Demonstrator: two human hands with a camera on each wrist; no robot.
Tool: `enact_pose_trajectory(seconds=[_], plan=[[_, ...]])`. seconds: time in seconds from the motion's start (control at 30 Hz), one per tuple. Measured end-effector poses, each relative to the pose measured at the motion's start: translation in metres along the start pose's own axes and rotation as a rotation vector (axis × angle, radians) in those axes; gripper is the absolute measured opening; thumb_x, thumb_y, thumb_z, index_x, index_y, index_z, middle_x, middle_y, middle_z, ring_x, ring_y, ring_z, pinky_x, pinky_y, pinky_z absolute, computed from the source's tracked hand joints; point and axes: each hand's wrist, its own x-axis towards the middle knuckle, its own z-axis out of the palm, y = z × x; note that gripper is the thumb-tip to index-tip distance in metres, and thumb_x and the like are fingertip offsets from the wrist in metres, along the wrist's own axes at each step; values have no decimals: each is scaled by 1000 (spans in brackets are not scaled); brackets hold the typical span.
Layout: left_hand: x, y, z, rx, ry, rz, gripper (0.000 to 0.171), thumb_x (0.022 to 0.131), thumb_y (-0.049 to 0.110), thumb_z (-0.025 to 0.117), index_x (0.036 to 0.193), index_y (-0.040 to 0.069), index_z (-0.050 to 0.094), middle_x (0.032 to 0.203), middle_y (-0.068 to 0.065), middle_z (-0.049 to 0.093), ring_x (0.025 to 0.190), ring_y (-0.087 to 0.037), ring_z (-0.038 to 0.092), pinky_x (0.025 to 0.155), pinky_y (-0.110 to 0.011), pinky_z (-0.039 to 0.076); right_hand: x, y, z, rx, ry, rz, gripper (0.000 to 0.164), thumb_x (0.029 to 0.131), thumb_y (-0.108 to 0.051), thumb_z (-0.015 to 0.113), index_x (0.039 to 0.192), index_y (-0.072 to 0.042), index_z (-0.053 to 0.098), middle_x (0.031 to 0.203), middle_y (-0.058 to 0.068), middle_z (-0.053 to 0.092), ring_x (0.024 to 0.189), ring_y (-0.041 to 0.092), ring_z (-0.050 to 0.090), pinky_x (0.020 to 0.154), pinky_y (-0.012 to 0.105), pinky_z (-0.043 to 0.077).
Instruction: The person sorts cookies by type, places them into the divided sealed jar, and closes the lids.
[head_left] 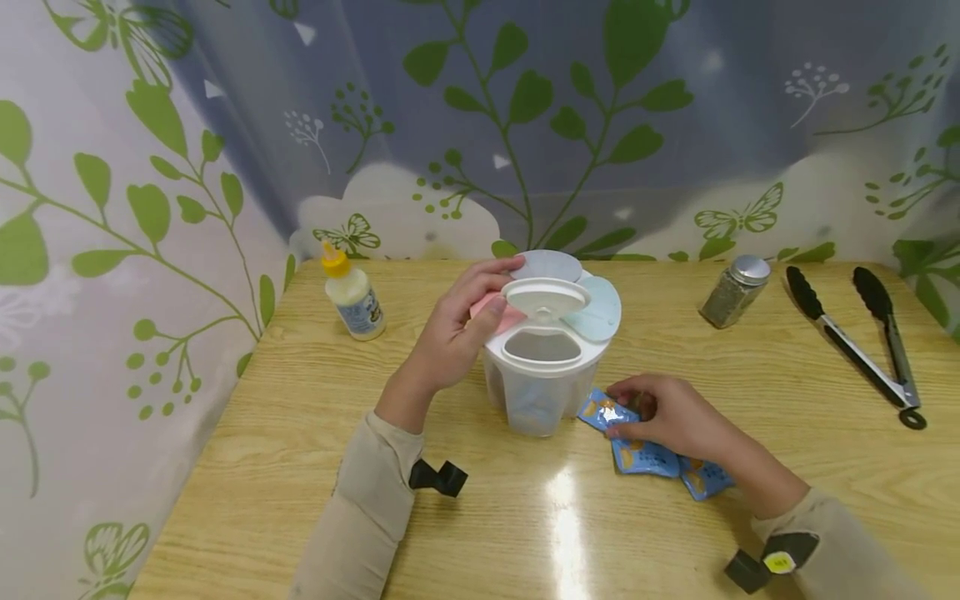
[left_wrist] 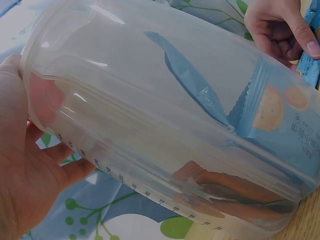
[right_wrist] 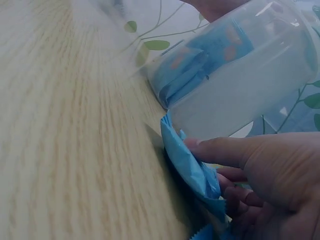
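A clear divided storage container (head_left: 495,387) with a white top stands upright in the middle, its front flap (head_left: 547,293) raised over an open mouth. My left hand (head_left: 450,333) holds its top edge from the left, thumb over the pink lid (head_left: 506,318). Blue biscuit packets (left_wrist: 287,122) lie inside the front compartment, and a brown packet (left_wrist: 235,192) shows in a neighbouring one. To the container's right, my right hand (head_left: 678,417) pinches a blue biscuit packet (head_left: 606,410) between thumb and fingers, low over the table. Two more blue packets (head_left: 647,458) lie beneath that hand.
A glue-like bottle with a yellow cap (head_left: 356,300) stands at the back left. Toward the back right are a spice jar with a metal lid (head_left: 737,292) and black-tipped tongs (head_left: 862,358), spread apart. A leaf-patterned curtain (head_left: 480,167) hangs behind the wooden table (head_left: 285,467).
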Motion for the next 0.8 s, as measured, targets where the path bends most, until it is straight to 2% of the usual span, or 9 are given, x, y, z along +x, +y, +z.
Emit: enact_pose_trajectory(seconds=[0.23, 0.4, 0.5, 0.67, 0.8], plan=[[0, 1, 0, 10, 5, 3, 56, 105, 50, 40, 109, -1, 64, 144, -17, 52, 140, -25, 44, 116, -41, 37, 0, -3, 0, 16, -23, 22, 45, 80, -39, 83, 109, -7, 71, 82, -1, 59, 64, 7, 46, 56, 23, 40], [-1, 1, 0, 8, 7, 7, 55, 105, 49, 41, 109, -2, 64, 144, -17, 52, 140, -25, 45, 116, -42, 37, -1, -1, -2, 51, -20, 15, 32, 87, -34, 78, 107, -10, 69, 86, -1, 65, 66, 9, 53, 59, 24, 46], [-1, 1, 0, 9, 4, 6, 56, 105, 49, 41, 109, -2, 64, 145, -17, 52, 141, -25, 44, 116, -41, 37, -1, 0, -4, 89, -17, 7, 24, 91, -32, 74, 105, -13, 69, 89, -1, 67, 68, 10, 55, 60, 25, 48], [0, 2, 0, 6, 2, 5, 58, 105, 51, 40, 109, -1, 64, 145, -16, 51, 141, -24, 44, 117, -41, 36, -2, 0, -10, 173, -10, 10, 20, 92, -29, 73, 101, -12, 68, 81, 1, 63, 64, 10, 50, 57, 25, 44], [1, 2, 0, 5, 3, 4, 58, 105, 51, 40, 109, -2, 64, 145, -17, 52, 141, -25, 44, 117, -41, 36, -3, -2, -16, 250, -29, 9, 22, 94, -27, 70, 108, -9, 67, 85, 5, 63, 68, 12, 53, 58, 27, 46]])
